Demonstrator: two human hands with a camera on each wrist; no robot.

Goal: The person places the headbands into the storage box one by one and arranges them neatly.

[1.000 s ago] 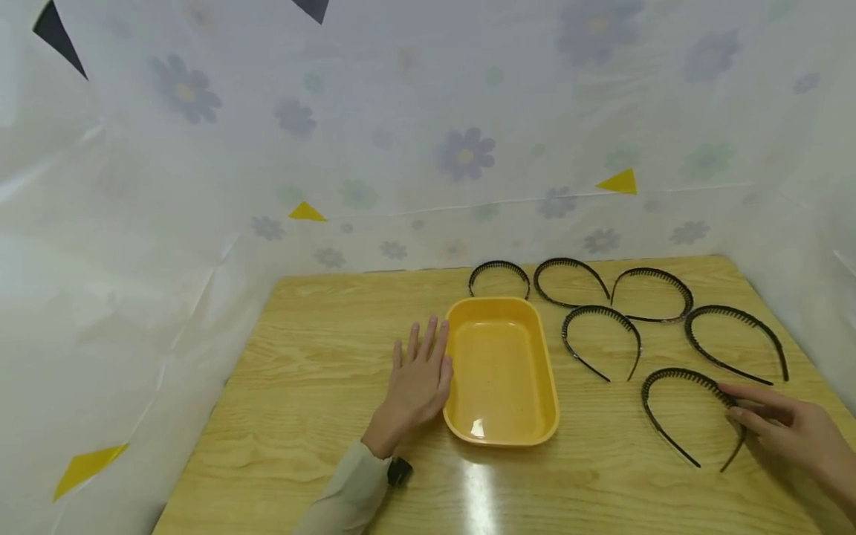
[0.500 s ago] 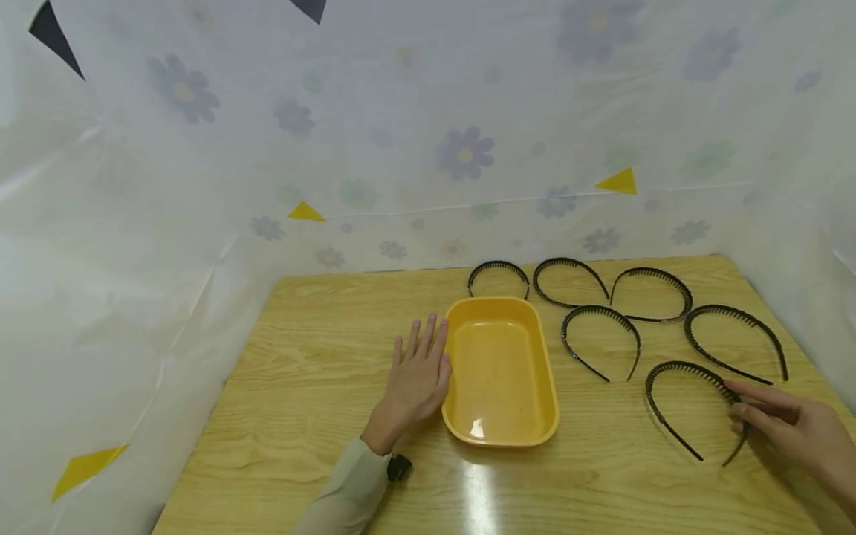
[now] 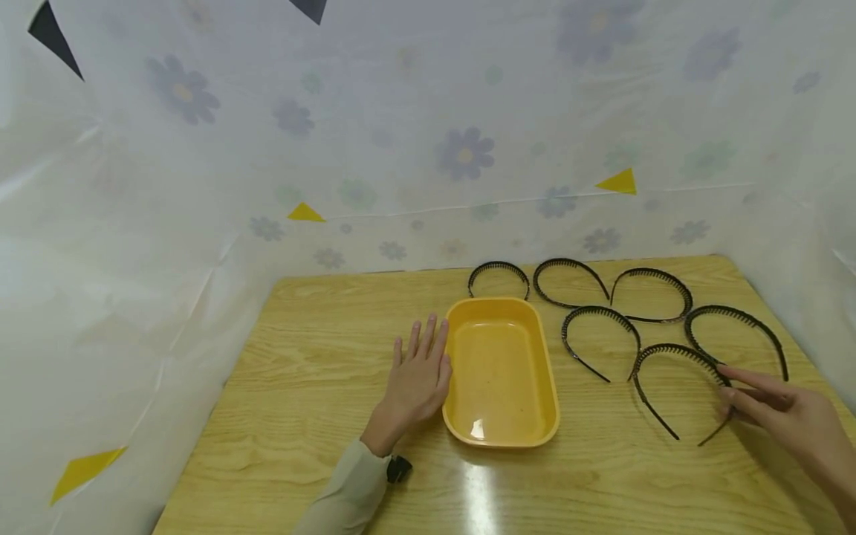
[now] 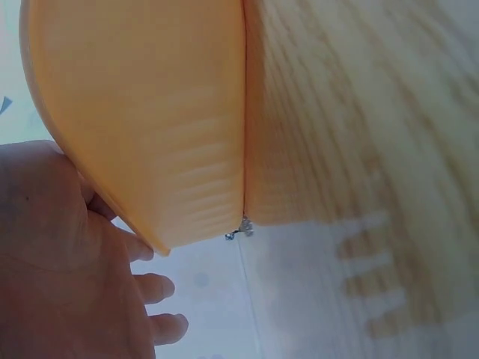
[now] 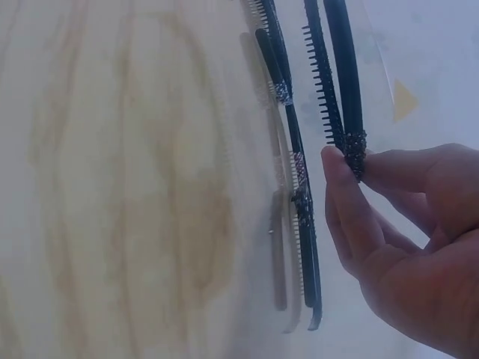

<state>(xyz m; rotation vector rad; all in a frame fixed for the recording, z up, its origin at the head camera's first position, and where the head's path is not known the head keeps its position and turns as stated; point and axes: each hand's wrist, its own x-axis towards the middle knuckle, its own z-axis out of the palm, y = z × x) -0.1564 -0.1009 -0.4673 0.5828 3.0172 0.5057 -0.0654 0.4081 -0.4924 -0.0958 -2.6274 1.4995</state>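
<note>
My right hand [image 3: 796,420] pinches a black toothed headband [image 3: 669,347] by its right side. In the right wrist view, thumb and fingertips meet on the sparkly decorated part of this headband [image 5: 349,82], which is raised above the table. My left hand [image 3: 413,379] lies with straight fingers along the left side of a yellow plastic tray [image 3: 501,379]. From the left wrist view, that hand [image 4: 82,247] is right at the rim of the tray [image 4: 150,90]. The tray holds nothing.
Several similar headbands lie on the wooden table [image 3: 321,371]: one [image 3: 498,264] behind the tray, another [image 3: 602,309] to its right, one [image 3: 779,342] near the right edge. A flower-patterned sheet [image 3: 401,148] encloses the back and sides.
My right hand has lifted the headband and carried it slightly up and left in the head view, so it now overlaps its neighbours. The left hand and tray stay put.
</note>
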